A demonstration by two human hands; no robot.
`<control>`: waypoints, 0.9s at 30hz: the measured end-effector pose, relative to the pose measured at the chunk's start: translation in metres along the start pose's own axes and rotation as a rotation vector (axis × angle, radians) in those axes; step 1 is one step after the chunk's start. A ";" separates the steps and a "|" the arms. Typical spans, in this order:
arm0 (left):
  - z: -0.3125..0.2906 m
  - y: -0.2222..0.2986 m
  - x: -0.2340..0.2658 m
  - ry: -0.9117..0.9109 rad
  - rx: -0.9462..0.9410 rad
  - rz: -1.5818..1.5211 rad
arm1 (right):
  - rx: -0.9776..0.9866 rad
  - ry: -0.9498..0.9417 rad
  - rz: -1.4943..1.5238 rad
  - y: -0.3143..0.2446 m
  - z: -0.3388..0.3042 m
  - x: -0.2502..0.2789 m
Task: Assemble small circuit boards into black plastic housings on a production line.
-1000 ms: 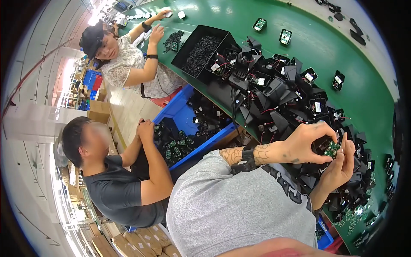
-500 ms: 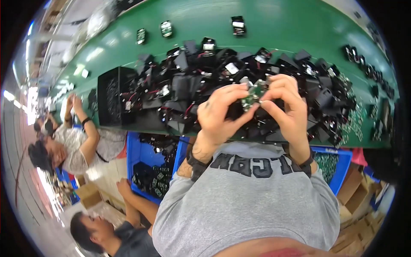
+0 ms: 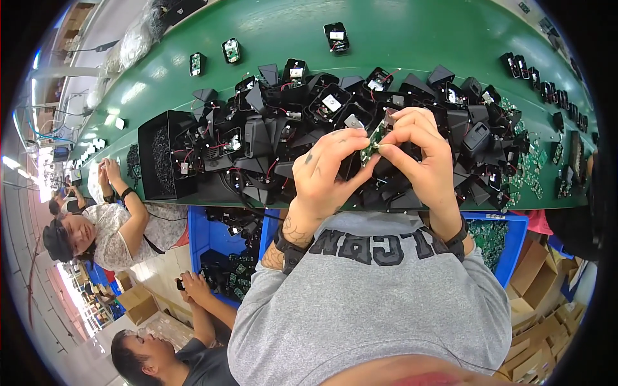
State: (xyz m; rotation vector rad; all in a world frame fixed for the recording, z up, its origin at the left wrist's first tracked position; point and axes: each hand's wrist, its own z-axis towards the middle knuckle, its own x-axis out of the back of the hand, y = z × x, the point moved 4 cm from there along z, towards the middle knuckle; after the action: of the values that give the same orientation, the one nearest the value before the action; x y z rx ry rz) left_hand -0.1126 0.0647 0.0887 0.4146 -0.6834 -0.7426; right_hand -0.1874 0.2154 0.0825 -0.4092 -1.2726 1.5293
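Note:
Both my hands grip a small green circuit board (image 3: 373, 144) above the near side of a heap of black plastic housings (image 3: 270, 138). Its left edge is pinched between the thumb and fingers of my left hand (image 3: 328, 166). On the other edge close the thumb and fingertips of my right hand (image 3: 421, 151). The board is tilted, and my fingertips cover part of it. Many housings in the heap have red wires and silvery parts inside. Loose green circuit boards (image 3: 529, 168) lie in a pile to the right of the heap.
A black box (image 3: 164, 154) of small dark parts stands left of the heap. Blue bins (image 3: 201, 235) of parts sit below the green table (image 3: 412, 38). Single housings (image 3: 336, 37) stand at the far side. Two people (image 3: 158, 354) work at the left, one holding a small dark object.
The circuit board has turned in my fingers, from showing its face to nearly edge-on. My view has shifted slightly. The nearer person's hands have come up into view with a small dark object.

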 end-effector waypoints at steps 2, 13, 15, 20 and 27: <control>0.001 -0.003 -0.001 -0.007 0.001 0.012 | -0.011 -0.008 -0.027 0.000 0.003 0.000; -0.010 0.007 -0.006 -0.045 0.054 0.013 | -0.144 -0.141 -0.007 0.006 -0.004 0.001; -0.012 0.008 -0.001 -0.006 0.120 -0.003 | -0.234 -0.161 0.156 0.014 -0.008 -0.004; -0.019 0.009 0.003 0.024 0.204 -0.058 | -0.227 -0.136 0.363 0.018 -0.007 -0.013; -0.010 -0.004 0.002 -0.052 0.235 -0.131 | -0.258 -0.238 0.390 0.033 0.000 -0.003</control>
State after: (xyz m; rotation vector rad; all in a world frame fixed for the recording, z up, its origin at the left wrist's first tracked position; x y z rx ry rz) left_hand -0.1060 0.0618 0.0803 0.6616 -0.8014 -0.8012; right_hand -0.2025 0.2166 0.0526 -0.6893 -1.6577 1.7821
